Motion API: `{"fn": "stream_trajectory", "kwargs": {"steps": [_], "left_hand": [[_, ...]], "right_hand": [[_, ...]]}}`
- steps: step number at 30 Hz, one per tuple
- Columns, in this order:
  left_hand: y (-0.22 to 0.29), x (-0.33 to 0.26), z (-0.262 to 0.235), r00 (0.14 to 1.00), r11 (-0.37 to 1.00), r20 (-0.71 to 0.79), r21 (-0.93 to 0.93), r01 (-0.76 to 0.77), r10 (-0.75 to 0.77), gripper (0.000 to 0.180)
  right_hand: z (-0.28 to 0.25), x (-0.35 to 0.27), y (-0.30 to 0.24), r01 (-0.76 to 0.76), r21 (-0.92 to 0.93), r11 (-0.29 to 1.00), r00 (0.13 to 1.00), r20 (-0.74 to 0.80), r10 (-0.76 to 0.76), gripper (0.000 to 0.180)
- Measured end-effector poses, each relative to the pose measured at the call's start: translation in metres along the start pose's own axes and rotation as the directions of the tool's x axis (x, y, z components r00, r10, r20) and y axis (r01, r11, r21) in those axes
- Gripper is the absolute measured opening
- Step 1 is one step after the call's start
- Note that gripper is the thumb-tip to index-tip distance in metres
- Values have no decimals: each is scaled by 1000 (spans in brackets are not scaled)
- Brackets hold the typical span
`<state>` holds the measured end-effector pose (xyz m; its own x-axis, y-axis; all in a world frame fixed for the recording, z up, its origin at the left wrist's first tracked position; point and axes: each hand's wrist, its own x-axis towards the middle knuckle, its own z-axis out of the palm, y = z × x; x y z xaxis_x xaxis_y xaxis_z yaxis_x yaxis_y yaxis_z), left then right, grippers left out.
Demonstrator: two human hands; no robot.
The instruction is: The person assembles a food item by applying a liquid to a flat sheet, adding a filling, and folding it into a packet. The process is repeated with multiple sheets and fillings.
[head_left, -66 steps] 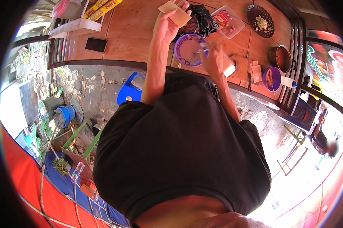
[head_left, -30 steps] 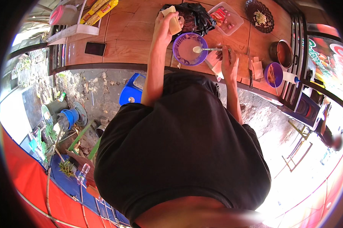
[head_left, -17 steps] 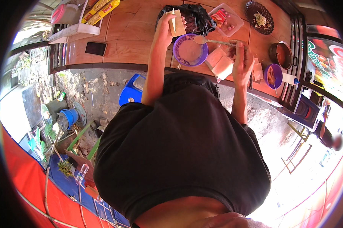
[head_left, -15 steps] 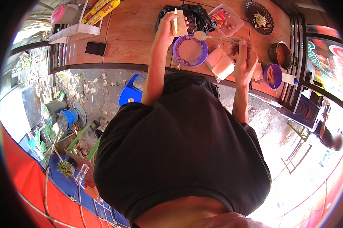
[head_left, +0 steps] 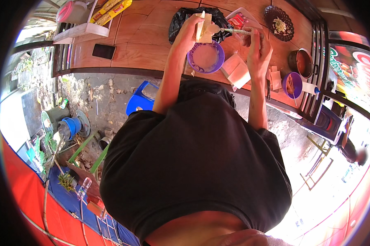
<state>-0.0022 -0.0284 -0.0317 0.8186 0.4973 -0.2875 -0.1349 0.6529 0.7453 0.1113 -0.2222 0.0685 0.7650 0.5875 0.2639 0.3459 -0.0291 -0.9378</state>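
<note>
The left hand [head_left: 188, 35] is gripping a thin, pale sheet [head_left: 205, 36], the thumb lying by a whiter strip that is running along its left side. The right hand [head_left: 259, 51] is holding a spoon [head_left: 238, 31] by the end of its handle, fingers closed on it. The spoon is pointing left, its tip meeting the sheet's right side in view; whether it is touching or hovering just over, I can't quite tell.

Just nearer than the sheet, a purple bowl [head_left: 221, 62] is sitting on the table [head_left: 144, 45], holding pale batter [head_left: 204, 56]. Behind the sheet, a black bag [head_left: 178, 25] is lying open. To its right, a clear tub [head_left: 256, 23] is holding a red packet [head_left: 236, 20], the right hand partly covering its near end.

Right of the bowl, a stack of sheets [head_left: 237, 74] is lying near the edge, with smaller pieces [head_left: 274, 78] farther right. Beyond these, a small purple bowl [head_left: 285, 87], a white bottle [head_left: 309, 87] and a pot [head_left: 292, 61] are standing close together. Far right, a dark plate [head_left: 289, 35] is bearing chopped food [head_left: 280, 26]. Well to the left, a phone [head_left: 104, 51] is lying flat, and yellow packs [head_left: 113, 14] are resting by a white shelf [head_left: 80, 33].
</note>
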Motion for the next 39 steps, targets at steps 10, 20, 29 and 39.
{"fn": "stream_trajectory", "kwargs": {"steps": [10,20,29,39], "left_hand": [[3,-4,8,1000,997,31,74,-7,5,36],[3,-3,5,998,998,63,53,-22,19,34],[-3,5,-5,998,996,2,66,-61,61,38],[-13,14,-3,990,980,-108,-171,-104,86,31]], "right_hand": [[8,17,11,125,-66,990,992,22,-123,21],[13,21,10,203,-162,966,979,20,-203,19],[13,-11,18,20,-88,996,1000,10,-19,22],[13,-34,15,-32,-30,999,997,-66,30,27]]}}
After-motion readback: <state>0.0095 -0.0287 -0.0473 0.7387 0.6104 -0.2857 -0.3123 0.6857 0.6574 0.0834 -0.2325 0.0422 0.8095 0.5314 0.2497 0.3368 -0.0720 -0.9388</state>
